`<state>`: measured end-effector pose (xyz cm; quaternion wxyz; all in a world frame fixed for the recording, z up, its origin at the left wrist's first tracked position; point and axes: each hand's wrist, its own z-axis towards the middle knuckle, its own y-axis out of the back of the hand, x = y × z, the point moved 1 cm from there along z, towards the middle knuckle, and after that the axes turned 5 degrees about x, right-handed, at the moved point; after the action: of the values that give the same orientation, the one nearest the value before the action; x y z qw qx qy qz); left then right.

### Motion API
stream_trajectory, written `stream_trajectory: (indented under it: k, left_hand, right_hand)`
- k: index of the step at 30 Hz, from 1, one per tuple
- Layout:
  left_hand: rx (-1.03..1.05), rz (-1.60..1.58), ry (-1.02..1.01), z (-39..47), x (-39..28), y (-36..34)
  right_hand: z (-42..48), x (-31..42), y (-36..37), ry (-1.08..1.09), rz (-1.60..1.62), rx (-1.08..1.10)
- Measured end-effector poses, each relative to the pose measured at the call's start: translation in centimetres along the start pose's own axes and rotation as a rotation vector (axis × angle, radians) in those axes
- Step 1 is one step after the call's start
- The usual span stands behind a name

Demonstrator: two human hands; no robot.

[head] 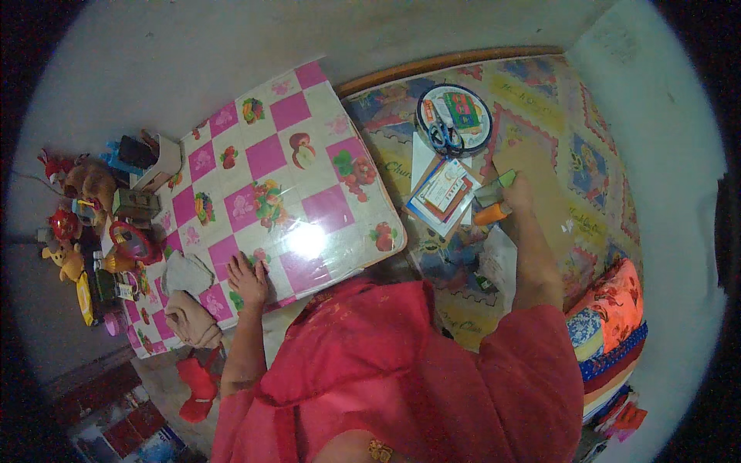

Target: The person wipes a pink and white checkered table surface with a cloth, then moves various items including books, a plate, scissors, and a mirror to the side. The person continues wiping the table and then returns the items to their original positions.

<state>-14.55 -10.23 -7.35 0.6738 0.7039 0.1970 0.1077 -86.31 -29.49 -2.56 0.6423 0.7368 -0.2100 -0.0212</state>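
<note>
My left hand (249, 280) rests palm down with fingers apart on a pink-and-white checked table cover (272, 156) printed with fruit. On the patterned mat to the right, my right hand (518, 195) is at a small green object (507, 177) and an orange roll-like object (491, 214); the fingers' grip is hidden. Left of that hand lies a stack of cards and papers (443, 194), some bearing writing. Beyond it, blue-handled scissors (444, 136) lie on a round container with a printed lid (463, 110).
A folded grey cloth (186, 274) and a beige cloth (191, 318) lie left of my left hand. Soft toys (87, 185) and a white holder (159, 162) line the table's left edge. A clear plastic bag (498, 260) lies near my right forearm; folded fabrics (608, 318) are stacked at right.
</note>
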Motion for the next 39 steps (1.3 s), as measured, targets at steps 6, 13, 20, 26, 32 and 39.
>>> stream_trajectory:
  k: [6, 13, 20, 26, 32, 39]
  left_hand:
    - [0.018, -0.024, 0.028, -0.2, -0.7, 0.5]
    - [-0.024, -0.024, 0.006, -0.1, -0.5, 0.3]
    - [0.021, 0.003, 0.028, 0.0, -0.6, 0.5]
    - [0.025, 0.008, 0.034, -0.1, -0.3, 0.5]
    - [0.058, -0.093, 0.063, -0.3, -1.9, 1.6]
    - [0.106, -0.306, -0.026, -0.8, -0.3, 2.7]
  right_hand:
    - [-1.5, 0.8, 0.7, -0.064, -0.076, -0.013]
    - [-1.4, -1.2, -1.7, -0.064, -0.072, 0.05]
    - [-0.9, -2.4, -1.8, -0.003, -0.081, 0.093]
    - [-2.0, -1.8, -3.8, 0.094, -0.174, 0.076]
    - [1.0, 0.0, -1.3, 0.178, -0.387, 0.01]
    - [0.6, 18.7, 4.7, 0.44, 0.14, -0.235]
